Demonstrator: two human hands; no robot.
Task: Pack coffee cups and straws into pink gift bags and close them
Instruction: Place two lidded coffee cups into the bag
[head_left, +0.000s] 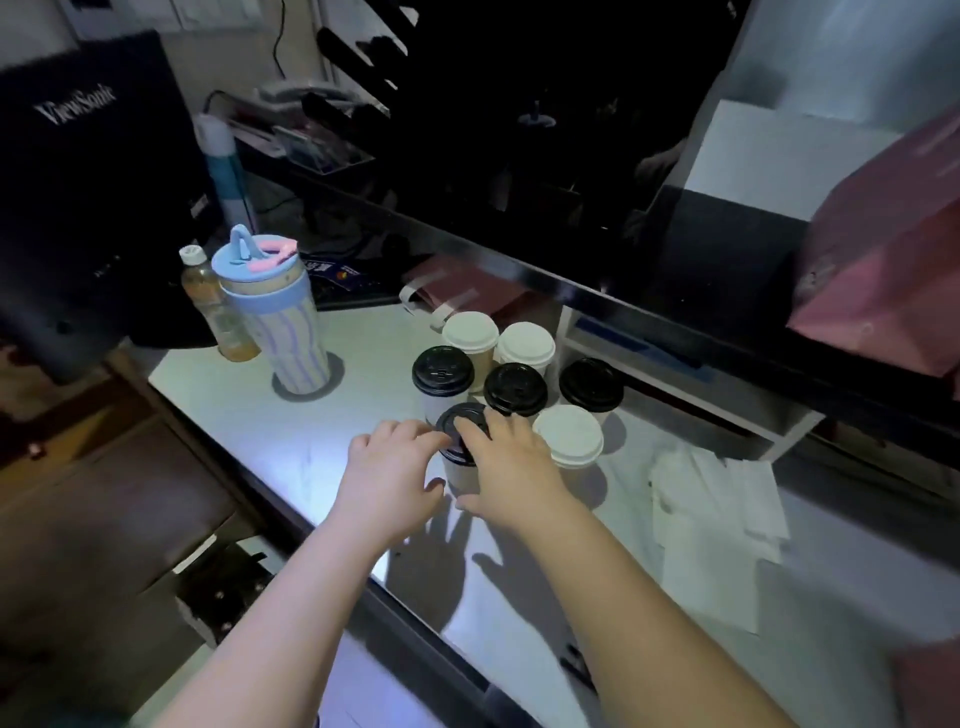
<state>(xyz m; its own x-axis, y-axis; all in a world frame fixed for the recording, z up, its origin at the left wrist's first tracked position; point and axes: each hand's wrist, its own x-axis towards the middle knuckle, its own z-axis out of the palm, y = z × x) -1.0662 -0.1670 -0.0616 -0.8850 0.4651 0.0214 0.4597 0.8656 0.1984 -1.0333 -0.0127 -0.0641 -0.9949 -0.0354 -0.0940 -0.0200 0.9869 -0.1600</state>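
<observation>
Several lidded paper coffee cups stand clustered on the white table, some with black lids, some with white lids. The nearest black-lidded cup sits between my hands. My left hand touches its lid from the left with curled fingers. My right hand grips it from the right, fingers over the lid and thumb low on its side. Flat pink gift bags lie behind the cups. An upright pink bag stands at the right edge. White wrapped straws lie on the table to the right.
A striped tumbler with a blue lid and a small drink bottle stand at the left. A dark monitor is at the far left and a large dark screen overhangs the back. A white shelf sits under it.
</observation>
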